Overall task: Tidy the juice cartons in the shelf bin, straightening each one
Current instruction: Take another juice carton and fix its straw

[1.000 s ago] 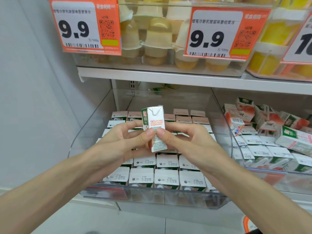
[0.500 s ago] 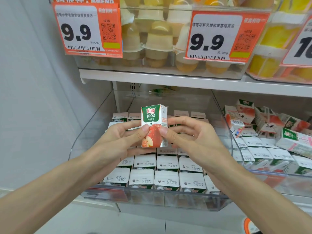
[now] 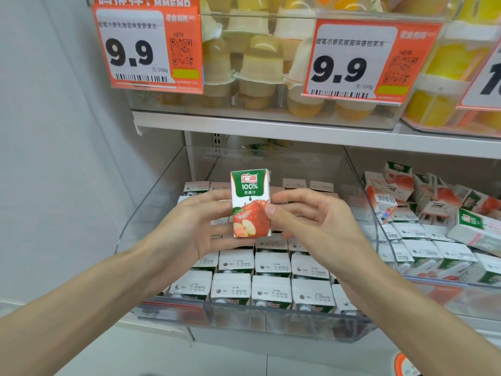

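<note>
Between my hands, above bin rows: juice carton [image 3: 250, 203], upright. Left hand [image 3: 187, 229] and right hand [image 3: 311, 223] each pinch one side edge. Change: carton turned from printed side panel to apple front facing me (label squared, likely ready to set down). Below my wrists: shelf bin [image 3: 244, 316], neat rows. Hidden: slot beneath my hands; fingertips behind carton. Right of my right hand: jumbled cartons [image 3: 477, 229], cut off at frame edge.

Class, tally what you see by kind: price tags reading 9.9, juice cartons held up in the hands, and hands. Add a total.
Price tags reading 9.9: 2 (left tag, right tag)
Held juice carton: 1
Hands: 2 (left hand, right hand)
Total: 5
</note>
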Motion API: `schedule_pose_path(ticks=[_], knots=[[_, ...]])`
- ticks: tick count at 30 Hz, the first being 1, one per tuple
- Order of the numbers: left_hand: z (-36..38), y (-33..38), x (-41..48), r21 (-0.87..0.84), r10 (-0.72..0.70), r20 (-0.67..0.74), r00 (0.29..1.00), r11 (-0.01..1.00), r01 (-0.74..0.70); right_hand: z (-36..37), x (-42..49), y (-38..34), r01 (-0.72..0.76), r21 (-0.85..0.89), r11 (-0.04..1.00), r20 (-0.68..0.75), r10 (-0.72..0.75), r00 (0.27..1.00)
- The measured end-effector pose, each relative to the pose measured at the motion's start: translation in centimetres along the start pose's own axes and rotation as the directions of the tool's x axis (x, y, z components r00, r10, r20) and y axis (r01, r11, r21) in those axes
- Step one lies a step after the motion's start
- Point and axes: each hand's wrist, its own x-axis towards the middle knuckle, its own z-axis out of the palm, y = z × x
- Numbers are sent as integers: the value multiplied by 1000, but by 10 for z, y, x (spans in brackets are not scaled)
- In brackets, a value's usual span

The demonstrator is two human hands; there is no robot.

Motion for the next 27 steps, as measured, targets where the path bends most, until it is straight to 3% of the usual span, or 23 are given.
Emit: schedule_pose_path(ticks=[5,13,27], knots=[[0,-2,-6,35,72,18,997,997,-73,3,0,2,11,-16,1000,20,-11,1000],[-2,-4,-7,63,67,89,994,995,-73,4,-4,1,85,-150,985,134,-65,989],[-2,-3,-5,-7,55,122,991,998,-55,-2,2,-1,18,-16,1000,14,-18,1000]])
